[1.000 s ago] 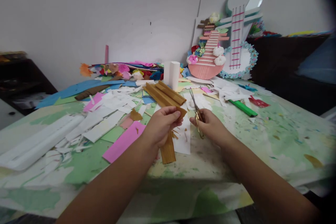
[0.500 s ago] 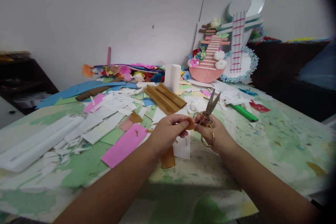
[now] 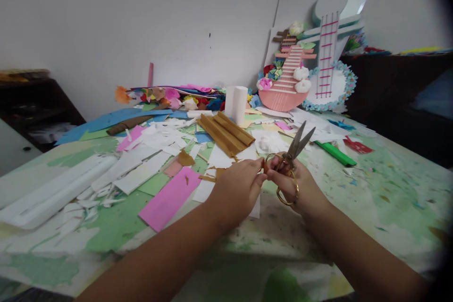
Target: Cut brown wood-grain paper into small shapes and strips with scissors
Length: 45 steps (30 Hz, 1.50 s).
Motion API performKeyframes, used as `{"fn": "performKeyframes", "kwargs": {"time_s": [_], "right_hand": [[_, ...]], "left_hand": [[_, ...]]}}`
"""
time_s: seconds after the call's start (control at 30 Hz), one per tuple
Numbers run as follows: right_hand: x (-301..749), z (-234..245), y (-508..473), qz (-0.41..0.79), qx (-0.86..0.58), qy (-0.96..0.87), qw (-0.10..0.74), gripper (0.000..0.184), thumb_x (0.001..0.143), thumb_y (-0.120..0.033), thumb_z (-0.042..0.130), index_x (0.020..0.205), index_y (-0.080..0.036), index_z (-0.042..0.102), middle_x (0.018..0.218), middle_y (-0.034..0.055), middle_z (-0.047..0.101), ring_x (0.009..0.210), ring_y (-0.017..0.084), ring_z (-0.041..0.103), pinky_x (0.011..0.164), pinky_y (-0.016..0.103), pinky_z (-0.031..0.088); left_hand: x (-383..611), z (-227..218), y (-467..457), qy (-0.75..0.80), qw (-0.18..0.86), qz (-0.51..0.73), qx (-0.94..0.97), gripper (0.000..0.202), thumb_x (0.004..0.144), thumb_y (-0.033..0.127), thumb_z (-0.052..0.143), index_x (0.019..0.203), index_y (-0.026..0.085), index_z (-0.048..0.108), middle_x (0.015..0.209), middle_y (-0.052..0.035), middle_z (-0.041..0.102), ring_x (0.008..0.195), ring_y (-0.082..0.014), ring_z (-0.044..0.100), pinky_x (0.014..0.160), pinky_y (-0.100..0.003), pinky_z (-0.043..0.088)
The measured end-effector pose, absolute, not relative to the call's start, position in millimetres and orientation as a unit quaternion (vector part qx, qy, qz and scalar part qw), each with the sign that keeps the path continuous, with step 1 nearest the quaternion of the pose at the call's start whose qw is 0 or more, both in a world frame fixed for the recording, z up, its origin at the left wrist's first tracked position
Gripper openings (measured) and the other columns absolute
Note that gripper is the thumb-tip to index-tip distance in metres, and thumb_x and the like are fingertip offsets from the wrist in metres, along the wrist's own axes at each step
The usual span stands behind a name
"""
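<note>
My left hand (image 3: 233, 188) is closed in a pinch, its back turned up, on a small piece of brown crepe paper (image 3: 265, 166). Meeting it fingertip to fingertip, my right hand (image 3: 306, 186) touches the same piece with thumb and finger. Gold-handled scissors (image 3: 294, 148) hang in my right hand, blades parted and pointing up and away. Most of the paper piece is hidden by the fingers. Just beyond the hands lies a folded sheet of brown crepe paper (image 3: 226, 134), with brown scraps (image 3: 186, 158) to its left.
White paper scraps (image 3: 161, 137) and a pink paper rectangle (image 3: 170, 198) lie left on the table. A white roll (image 3: 240, 106) stands behind the folded sheet. At right is a green roll (image 3: 335, 153). Paper-decorated instrument shapes (image 3: 285, 89) lean against the back wall.
My left hand has turned over the small paper piece and now covers more of it. The scissors have tilted to the right. The brown strip below my left hand is out of sight.
</note>
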State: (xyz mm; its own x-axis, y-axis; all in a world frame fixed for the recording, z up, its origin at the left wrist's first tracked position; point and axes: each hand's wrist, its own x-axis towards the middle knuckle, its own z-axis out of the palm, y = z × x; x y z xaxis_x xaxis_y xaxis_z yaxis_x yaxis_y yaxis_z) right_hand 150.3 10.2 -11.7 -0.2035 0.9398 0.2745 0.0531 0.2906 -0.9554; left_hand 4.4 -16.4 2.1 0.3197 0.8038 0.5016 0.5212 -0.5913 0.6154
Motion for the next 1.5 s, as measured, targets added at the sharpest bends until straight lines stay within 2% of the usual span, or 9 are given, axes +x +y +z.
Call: {"fn": "performKeyframes", "kwargs": {"time_s": [0.23, 0.37, 0.5, 0.57, 0.7, 0.9, 1.07, 1.23, 1.5], "right_hand": [[150.5, -11.6, 10.1, 0.447, -0.383, -0.663, 0.462, 0.018, 0.066, -0.027, 0.057, 0.073, -0.020, 0.042, 0.068, -0.0018, 0.046, 0.061, 0.010, 0.044, 0.057, 0.025, 0.039], [149.6, -9.4, 8.8, 0.448, -0.398, -0.662, 0.450, 0.016, 0.065, -0.026, 0.057, 0.073, -0.020, 0.043, 0.067, -0.0018, 0.047, 0.061, 0.010, 0.046, 0.057, 0.024, 0.040], [149.2, -9.9, 10.3, 0.459, -0.386, -0.653, 0.463, 0.018, 0.064, -0.026, 0.058, 0.075, -0.020, 0.045, 0.071, -0.0013, 0.050, 0.065, 0.011, 0.048, 0.062, 0.025, 0.041], [149.1, -10.5, 11.1, 0.472, -0.384, -0.648, 0.459, 0.018, 0.063, -0.024, 0.059, 0.072, -0.020, 0.044, 0.069, -0.0020, 0.050, 0.063, 0.010, 0.048, 0.060, 0.024, 0.040], [149.8, -13.5, 14.0, 0.486, -0.382, -0.634, 0.465, 0.019, 0.062, -0.024, 0.061, 0.070, -0.019, 0.044, 0.065, -0.0034, 0.049, 0.059, 0.009, 0.045, 0.057, 0.023, 0.038], [150.0, -12.9, 14.9, 0.498, -0.380, -0.586, 0.513, 0.026, 0.062, -0.032, 0.062, 0.071, -0.019, 0.041, 0.064, -0.0030, 0.050, 0.058, 0.009, 0.046, 0.057, 0.024, 0.038], [149.4, -5.2, 9.6, 0.335, -0.498, -0.684, 0.414, 0.026, 0.066, -0.041, 0.053, 0.069, -0.019, 0.040, 0.059, -0.0039, 0.043, 0.054, 0.010, 0.039, 0.051, 0.023, 0.033], [148.4, -7.8, 9.5, 0.270, -0.526, -0.756, 0.281, 0.031, 0.067, -0.048, 0.049, 0.072, -0.020, 0.039, 0.062, -0.0035, 0.043, 0.055, 0.011, 0.039, 0.052, 0.024, 0.033], [144.9, -8.0, 7.8, 0.235, -0.511, -0.786, 0.256, 0.031, 0.067, -0.049, 0.047, 0.072, -0.018, 0.044, 0.066, -0.0007, 0.048, 0.058, 0.012, 0.041, 0.052, 0.024, 0.033]], "left_hand": [[1.3, 5.3, -9.3, 0.474, 0.347, 0.472, 0.658, 0.020, 0.077, 0.030, 0.038, 0.073, 0.021, 0.056, 0.070, -0.0011, 0.057, 0.069, -0.0154, 0.051, 0.063, -0.026, 0.036], [0.9, 2.9, -10.5, 0.502, 0.336, 0.457, 0.653, 0.018, 0.075, 0.033, 0.042, 0.068, 0.020, 0.053, 0.060, 0.0006, 0.053, 0.058, -0.0134, 0.048, 0.055, -0.025, 0.034], [1.7, 2.8, -14.4, 0.473, 0.257, 0.417, 0.732, 0.012, 0.073, 0.029, 0.046, 0.070, 0.022, 0.055, 0.065, 0.0003, 0.056, 0.060, -0.0129, 0.048, 0.055, -0.024, 0.033], [1.8, 2.9, -14.3, 0.467, 0.257, 0.404, 0.743, 0.012, 0.072, 0.029, 0.047, 0.073, 0.022, 0.056, 0.067, 0.0000, 0.057, 0.061, -0.0131, 0.048, 0.055, -0.024, 0.034], [0.4, 2.8, -10.6, 0.461, 0.353, 0.398, 0.710, 0.020, 0.070, 0.031, 0.050, 0.087, 0.023, 0.055, 0.070, 0.0007, 0.059, 0.062, -0.0123, 0.050, 0.056, -0.023, 0.036], [-0.1, 5.9, -6.3, 0.470, 0.464, 0.437, 0.611, 0.013, 0.065, 0.028, 0.056, 0.069, 0.017, 0.058, 0.068, -0.0006, 0.059, 0.064, -0.0115, 0.052, 0.060, -0.024, 0.039], [-2.7, 4.9, 1.8, 0.428, 0.516, 0.564, 0.483, 0.013, 0.062, 0.024, 0.059, 0.071, 0.014, 0.056, 0.064, 0.0007, 0.055, 0.059, -0.0087, 0.050, 0.059, -0.024, 0.040], [-6.8, 7.0, 3.3, 0.389, 0.527, 0.595, 0.465, 0.014, 0.061, 0.024, 0.062, 0.068, 0.013, 0.059, 0.061, 0.0011, 0.055, 0.058, -0.0074, 0.048, 0.061, -0.023, 0.039], [-1.0, 6.7, -1.7, 0.424, 0.500, 0.575, 0.489, 0.012, 0.062, 0.024, 0.060, 0.068, 0.013, 0.061, 0.063, -0.0010, 0.058, 0.062, -0.0108, 0.052, 0.065, -0.026, 0.041]]}}
